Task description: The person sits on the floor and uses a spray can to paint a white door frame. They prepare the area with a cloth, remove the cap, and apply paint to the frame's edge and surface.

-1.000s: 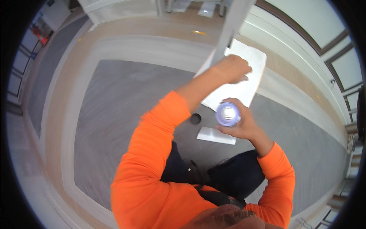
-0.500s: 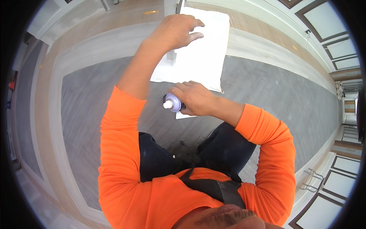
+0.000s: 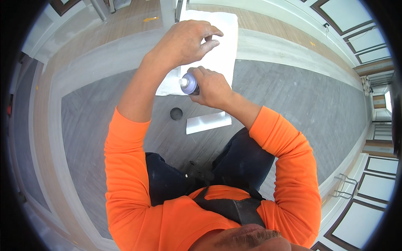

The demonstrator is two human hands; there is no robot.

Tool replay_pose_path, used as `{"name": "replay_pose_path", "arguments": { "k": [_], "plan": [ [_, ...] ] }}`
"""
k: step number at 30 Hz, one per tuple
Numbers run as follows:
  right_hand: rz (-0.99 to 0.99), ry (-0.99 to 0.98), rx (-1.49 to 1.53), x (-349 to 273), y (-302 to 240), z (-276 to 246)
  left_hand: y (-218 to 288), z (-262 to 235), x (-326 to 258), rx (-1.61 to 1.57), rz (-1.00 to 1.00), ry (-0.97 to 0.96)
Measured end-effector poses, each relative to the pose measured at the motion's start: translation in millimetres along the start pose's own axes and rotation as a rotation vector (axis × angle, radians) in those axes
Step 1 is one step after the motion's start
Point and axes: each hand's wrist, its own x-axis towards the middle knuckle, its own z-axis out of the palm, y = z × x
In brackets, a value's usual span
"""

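Note:
My right hand (image 3: 212, 86) is wrapped round a spray can (image 3: 191, 83) with a pale purple top and a white nozzle. The nozzle points toward the left, and most of the can's body is hidden by my fingers. Beyond it, my left hand (image 3: 190, 43) hovers over a white sheet (image 3: 224, 31), thumb and forefinger apart with nothing visible between them; its other fingers are mostly hidden. Spread on the floor, the sheet lies partly beneath both hands. A round black cap (image 3: 176, 113) and a flat whitish strip (image 3: 208, 122) lie nearer to me.
Dark grey flooring (image 3: 301, 113) is bordered by pale grey and wood-toned bands. A white upright post (image 3: 167, 12) stands at the sheet's far left. Panelled white walls (image 3: 356, 226) run along the right, with a wire rack (image 3: 345, 187) against them. My bent knees (image 3: 247, 154) are close below.
The spray can has moved away from me, up toward the sheet, in my right hand. The black cap and most of the strip have come into sight. My left hand's fingers have drawn in slightly.

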Motion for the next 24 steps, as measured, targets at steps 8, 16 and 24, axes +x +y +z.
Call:
{"name": "replay_pose_path", "arguments": {
  "k": [8,16,24],
  "plan": [
    [0.342,0.044,0.078,12.9,21.8,-6.9,18.0,-3.3,1.9,-0.118,0.026,-0.002],
    [0.411,0.237,-0.142,31.8,63.4,-11.6,148.3,47.1,-17.5,-0.609,0.290,-0.084],
    [0.375,0.245,-0.417,39.0,117.3,-7.5,162.5,83.3,-32.7,-0.565,0.153,-0.085]
  ]
}}
